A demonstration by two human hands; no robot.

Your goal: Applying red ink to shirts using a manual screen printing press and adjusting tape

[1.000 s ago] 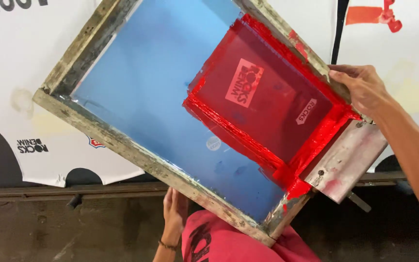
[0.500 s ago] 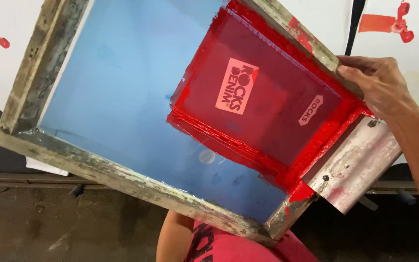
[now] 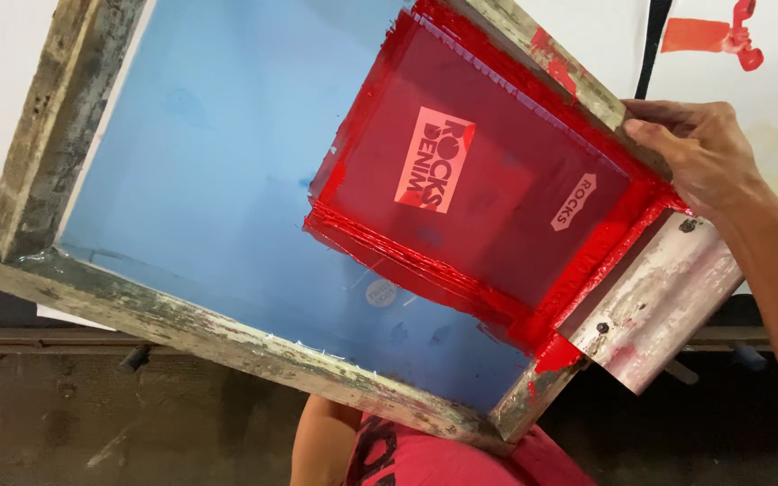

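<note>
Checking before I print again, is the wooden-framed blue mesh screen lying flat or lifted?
Lifted and tilted: the wooden-framed blue mesh screen hangs askew over the table edge, with a red-shirted torso visible beneath its corner.

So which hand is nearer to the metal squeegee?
The right hand: it grips the wooden frame just above the metal squeegee. The left hand is hidden; only its forearm shows below the frame.
</note>
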